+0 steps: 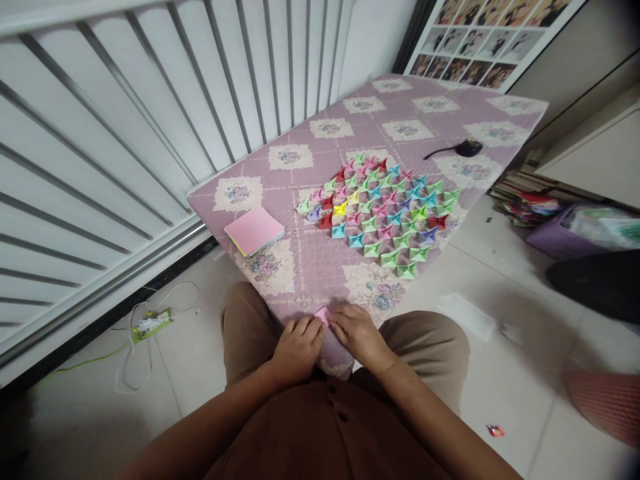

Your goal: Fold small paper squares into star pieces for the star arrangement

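Observation:
A small folded piece of pink paper (323, 315) lies at the near end of the table, between my two hands. My left hand (299, 343) rests on its left side with the fingers bent over the edge. From the right, my right hand (357, 332) pinches the paper with thumb and fingers. A stack of square coloured paper (255, 230), pink on top, sits ahead to the left. Several rows of folded paper pieces (380, 210) in green, pink, red, blue, yellow and purple stand in a block beyond my hands.
The table wears a purple flowered cloth (320, 247). A black object with a thin handle (467, 148) lies on its far right. A white slatted radiator (150, 120) runs along the left. On the floor are a power strip (151, 325) with cables and a purple bin (563, 233).

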